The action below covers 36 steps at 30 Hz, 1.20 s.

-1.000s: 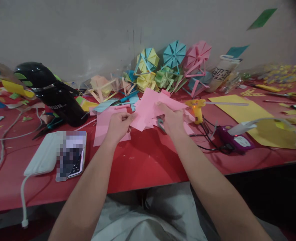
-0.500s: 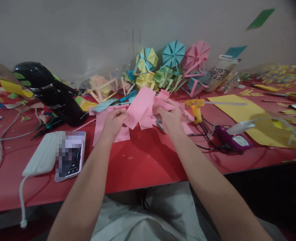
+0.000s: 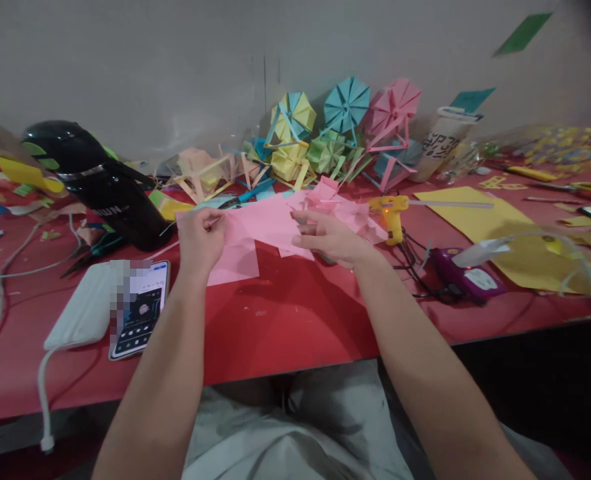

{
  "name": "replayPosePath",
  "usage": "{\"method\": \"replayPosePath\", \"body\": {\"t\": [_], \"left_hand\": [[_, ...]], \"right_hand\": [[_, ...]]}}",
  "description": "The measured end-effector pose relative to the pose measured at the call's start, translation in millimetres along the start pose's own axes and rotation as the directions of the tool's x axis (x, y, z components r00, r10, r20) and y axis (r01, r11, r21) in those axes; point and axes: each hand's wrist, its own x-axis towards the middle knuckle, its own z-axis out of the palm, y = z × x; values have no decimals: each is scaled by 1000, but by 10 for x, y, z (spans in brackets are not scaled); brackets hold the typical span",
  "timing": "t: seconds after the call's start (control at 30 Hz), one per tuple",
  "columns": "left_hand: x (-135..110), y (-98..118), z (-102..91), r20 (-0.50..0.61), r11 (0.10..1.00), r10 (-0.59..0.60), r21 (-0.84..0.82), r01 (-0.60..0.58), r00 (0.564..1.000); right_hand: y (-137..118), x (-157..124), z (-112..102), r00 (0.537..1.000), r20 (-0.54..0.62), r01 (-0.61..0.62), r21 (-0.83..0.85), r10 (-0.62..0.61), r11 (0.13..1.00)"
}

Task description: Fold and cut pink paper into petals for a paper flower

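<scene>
The red table runs out of view on both sides of the black bottle, our landmark, whose lettering is only partly readable. Nearer the viewer than the bottle, a phone has part of its screen pixelated, with the left forearm close against it. And here's movement: the pink sheet, right of the bottle, has slid leftward towards it and lies lower than half a second ago! The left hand goes with it, thumb and finger pinched on the sheet's near-bottle end. Farther from the bottle, the right hand has loosened, fingers spread at the other end; whether they touch is hard to call. Far right of the bottle, a clear bag bulges with small yellow bits, blurred. Between bag and bottle leans a white container; teal paper shows at its mouth, inside or behind, can't tell.
</scene>
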Motion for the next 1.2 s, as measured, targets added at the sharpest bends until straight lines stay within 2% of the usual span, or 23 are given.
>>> {"method": "replayPosePath", "body": {"t": [0.1,0.2,0.3,0.47,0.67,0.97,1.03,1.2], "left_hand": [[-21,20,39,168,1000,27,-19,-24,986],[-72,72,116,320,999,49,-30,-42,946],[-121,120,154,381,997,76,-58,-59,922],[-158,127,143,482,995,75,-100,-31,873],[-178,115,170,554,995,73,-98,-22,829],[-252,209,218,652,998,37,-69,11,757],[-250,235,213,656,999,21,-39,6,755],[-232,251,197,619,1000,11,-18,1,785]], "right_hand": [[-15,-6,13,996,-43,-79,9,79,997],[14,15,34,997,-61,-45,-41,43,998],[55,27,42,999,16,-49,-108,51,993],[54,8,50,997,62,-33,-262,51,964],[25,-6,54,980,194,114,-405,-36,907],[37,-2,106,960,273,182,-452,-59,873],[27,-4,107,958,283,181,-472,-46,863],[26,8,92,957,282,213,-536,-65,817]]}}
